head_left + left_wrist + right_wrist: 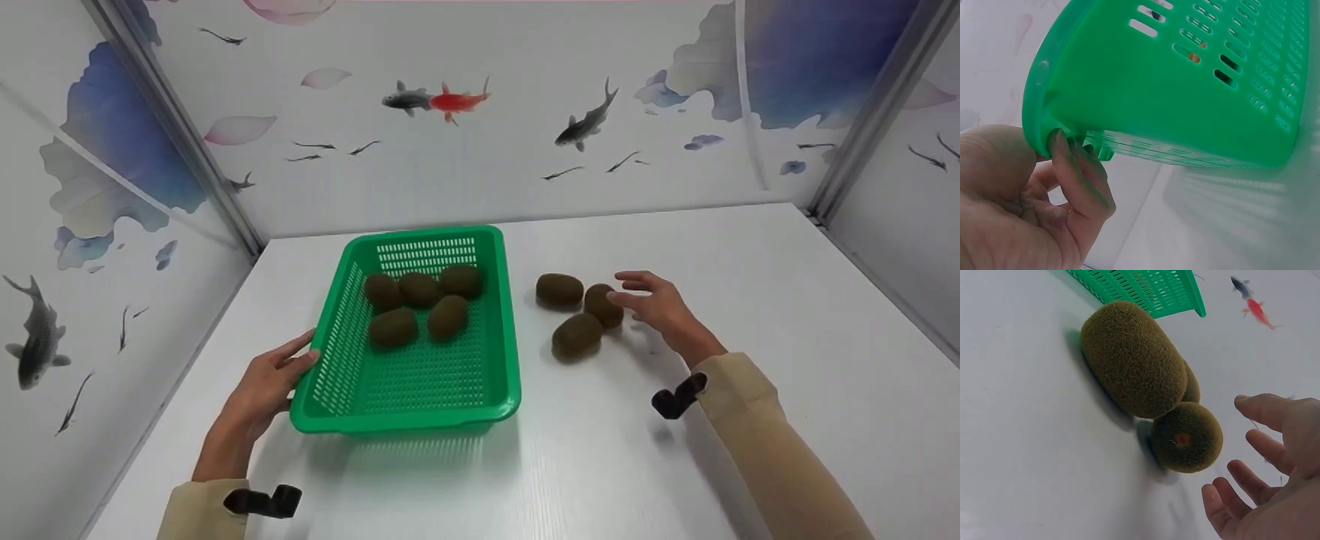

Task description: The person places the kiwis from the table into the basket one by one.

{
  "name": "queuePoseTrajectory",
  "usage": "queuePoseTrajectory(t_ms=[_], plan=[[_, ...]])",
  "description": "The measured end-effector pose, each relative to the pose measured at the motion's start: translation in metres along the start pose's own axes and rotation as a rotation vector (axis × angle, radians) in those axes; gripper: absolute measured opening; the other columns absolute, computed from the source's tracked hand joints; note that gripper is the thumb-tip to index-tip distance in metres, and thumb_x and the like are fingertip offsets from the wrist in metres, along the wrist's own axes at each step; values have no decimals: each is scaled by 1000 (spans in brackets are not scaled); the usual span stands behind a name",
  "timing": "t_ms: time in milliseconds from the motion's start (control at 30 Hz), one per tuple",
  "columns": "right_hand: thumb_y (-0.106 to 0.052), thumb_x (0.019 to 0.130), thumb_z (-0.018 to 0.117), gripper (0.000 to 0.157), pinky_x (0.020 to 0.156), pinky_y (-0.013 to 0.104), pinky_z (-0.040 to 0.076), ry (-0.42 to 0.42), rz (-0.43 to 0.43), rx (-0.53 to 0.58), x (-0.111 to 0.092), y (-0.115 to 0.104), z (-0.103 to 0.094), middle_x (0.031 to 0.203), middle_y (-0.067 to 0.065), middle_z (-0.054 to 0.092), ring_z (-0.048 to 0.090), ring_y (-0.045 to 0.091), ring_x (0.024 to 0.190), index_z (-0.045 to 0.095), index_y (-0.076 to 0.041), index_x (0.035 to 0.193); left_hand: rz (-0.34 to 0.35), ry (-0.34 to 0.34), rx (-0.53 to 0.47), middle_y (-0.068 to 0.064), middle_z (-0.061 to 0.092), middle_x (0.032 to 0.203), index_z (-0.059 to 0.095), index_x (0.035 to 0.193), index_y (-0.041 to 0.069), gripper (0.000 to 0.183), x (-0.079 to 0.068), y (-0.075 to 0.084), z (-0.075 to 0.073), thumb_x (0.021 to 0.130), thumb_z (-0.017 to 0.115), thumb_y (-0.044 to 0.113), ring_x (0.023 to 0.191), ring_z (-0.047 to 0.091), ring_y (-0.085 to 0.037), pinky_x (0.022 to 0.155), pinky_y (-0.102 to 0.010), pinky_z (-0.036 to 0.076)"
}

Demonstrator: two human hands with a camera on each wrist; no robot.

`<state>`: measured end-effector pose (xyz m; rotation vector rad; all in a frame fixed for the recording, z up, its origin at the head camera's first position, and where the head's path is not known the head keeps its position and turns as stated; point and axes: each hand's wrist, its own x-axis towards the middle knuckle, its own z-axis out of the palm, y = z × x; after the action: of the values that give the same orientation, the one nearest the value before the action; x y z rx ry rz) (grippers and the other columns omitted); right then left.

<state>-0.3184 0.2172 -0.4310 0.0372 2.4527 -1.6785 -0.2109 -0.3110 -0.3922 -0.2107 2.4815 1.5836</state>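
Observation:
My left hand (262, 386) grips the left rim of a green plastic basket (405, 421), its fingers curled under the edge in the left wrist view (1067, 197). Several brown fuzzy kiwis lie in the basket's far half, one of them a kiwi (448, 318) right of the middle. To the right of the basket, three more kiwis sit close together on the table: a far one (559, 290), a near one (577, 337) and a right one (602, 306). My right hand (660, 304) hovers beside the right kiwi with spread fingers, holding nothing; the right wrist view shows a gap before that kiwi (1187, 437).
The white table (600, 465) carries the basket and the loose kiwis. White panels (480, 172) printed with fish and petals stand behind and at both sides, joined by metal posts (180, 127). A small black device (679, 396) is strapped at each sleeve cuff.

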Motion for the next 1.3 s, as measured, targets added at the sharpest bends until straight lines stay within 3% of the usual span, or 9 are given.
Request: queuePoseTrajectory(t_ms=[267,467,833,1067,1300], plan=[[-29,99,64,73,110,47,46,-33,76,31,4,4,7,163,25,25,39,40,145,26,-8,158,-4,9,-4,-24,53,146,27,160,19,58,-1,0,0,107,47,33,105,69,-17,84,-36,60],[-27,99,64,78,111,47,46,-35,86,48,6,4,10,163,27,22,39,41,145,19,-7,160,1,-3,-16,-25,50,148,25,160,19,59,-2,0,0,107,46,34,108,69,-18,85,-36,60],[-28,98,65,79,109,45,48,-43,104,4,6,3,13,160,28,29,45,39,140,21,-7,160,5,-9,-24,-25,50,149,25,160,18,60,-2,2,-1,107,47,34,108,70,-17,84,-35,60],[-23,98,64,76,94,31,56,-33,98,-9,7,4,12,158,28,33,50,37,135,23,-5,159,-1,-6,-16,-25,48,150,24,160,18,60,-2,2,-1,107,47,34,109,69,-18,85,-36,60],[-22,96,62,73,85,23,55,-18,125,-1,7,5,10,158,27,35,51,33,133,26,-6,158,-1,-7,-16,-24,49,149,25,160,18,60,-2,3,-1,107,47,34,110,69,-18,86,-36,60]])
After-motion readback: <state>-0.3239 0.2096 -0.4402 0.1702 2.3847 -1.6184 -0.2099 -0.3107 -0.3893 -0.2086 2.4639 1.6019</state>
